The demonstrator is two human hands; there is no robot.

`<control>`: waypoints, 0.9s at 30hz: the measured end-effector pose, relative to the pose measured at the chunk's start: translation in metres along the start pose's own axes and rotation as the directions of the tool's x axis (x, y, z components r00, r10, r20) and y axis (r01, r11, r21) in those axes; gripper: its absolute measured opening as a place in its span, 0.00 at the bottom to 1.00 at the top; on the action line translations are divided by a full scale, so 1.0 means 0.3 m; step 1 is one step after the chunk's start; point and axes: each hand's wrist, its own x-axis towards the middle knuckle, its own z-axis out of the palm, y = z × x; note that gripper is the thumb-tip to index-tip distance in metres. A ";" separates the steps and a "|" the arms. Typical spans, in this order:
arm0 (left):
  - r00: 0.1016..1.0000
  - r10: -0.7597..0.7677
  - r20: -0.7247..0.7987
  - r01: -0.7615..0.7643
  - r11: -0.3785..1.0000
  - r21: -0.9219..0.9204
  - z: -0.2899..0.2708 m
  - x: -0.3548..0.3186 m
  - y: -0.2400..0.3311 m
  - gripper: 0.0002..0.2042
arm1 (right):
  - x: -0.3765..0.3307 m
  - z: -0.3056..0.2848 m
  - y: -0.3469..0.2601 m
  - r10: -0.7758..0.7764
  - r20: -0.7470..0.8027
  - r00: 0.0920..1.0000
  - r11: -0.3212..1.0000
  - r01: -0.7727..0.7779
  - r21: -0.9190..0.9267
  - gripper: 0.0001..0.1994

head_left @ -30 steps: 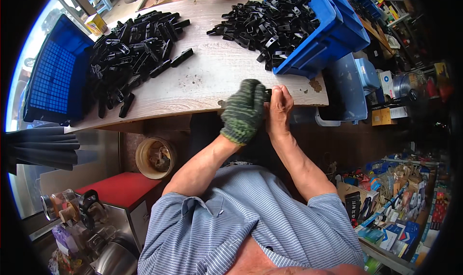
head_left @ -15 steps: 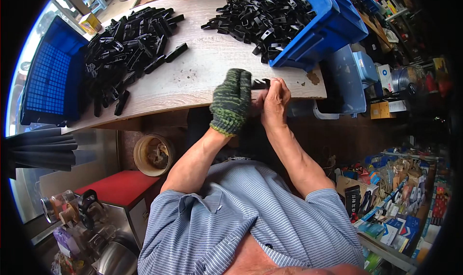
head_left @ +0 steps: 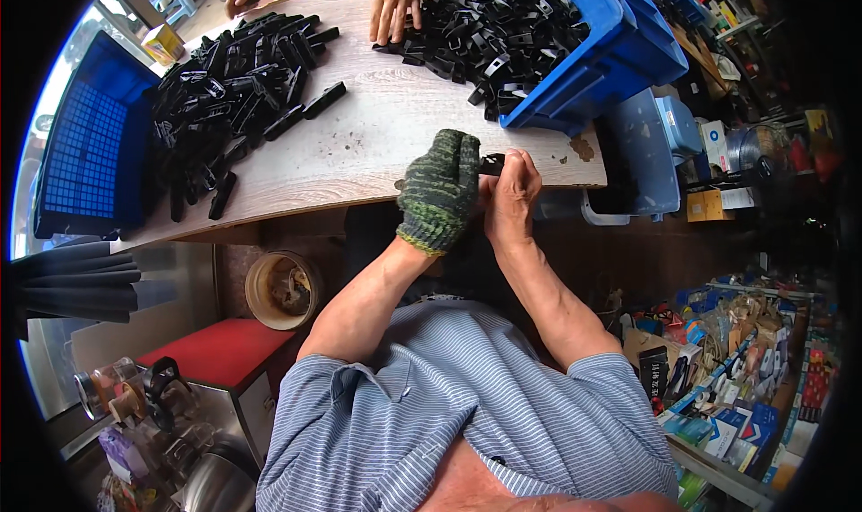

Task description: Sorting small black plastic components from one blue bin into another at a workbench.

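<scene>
Both hands meet at the near edge of the tabletop (head_left: 359,153): the gloved left hand (head_left: 440,189) and bare right hand (head_left: 512,193) have a closed grip on one small black part (head_left: 491,163), seemingly fitting it together; next it likely needs setting down on the assembled pile (head_left: 233,99)

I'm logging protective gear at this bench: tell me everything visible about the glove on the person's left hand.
The glove is a knitted work glove, mottled green and dark, with a ribbed cuff ending at the wrist. It covers the whole left hand, fingers pointing toward the table edge, pressed against the bare right hand. Together they pinch a small black part.
</scene>
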 end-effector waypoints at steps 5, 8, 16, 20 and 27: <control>0.995 -0.089 0.034 0.086 0.993 0.076 -0.004 0.037 0.050 0.29 | 0.008 -0.015 0.002 0.011 0.017 1.000 0.994 -0.013 0.108 0.12; 0.998 -0.062 -0.005 0.062 0.996 0.065 -0.022 0.026 0.048 0.20 | -0.001 -0.016 0.009 0.030 -0.024 0.999 0.997 -0.028 0.074 0.12; 0.993 -0.117 0.014 0.117 0.993 0.029 -0.029 0.050 0.058 0.18 | 0.004 -0.018 0.013 0.004 0.002 1.000 0.996 -0.005 0.085 0.11; 0.987 -0.156 -0.036 0.155 0.987 -0.036 -0.004 0.037 0.051 0.19 | 0.010 -0.007 0.029 -0.007 -0.050 0.999 0.990 0.014 0.142 0.13; 0.988 -0.153 -0.027 0.153 0.988 -0.014 -0.021 0.065 0.064 0.18 | 0.012 -0.001 0.029 0.019 -0.060 0.998 0.990 -0.010 0.140 0.13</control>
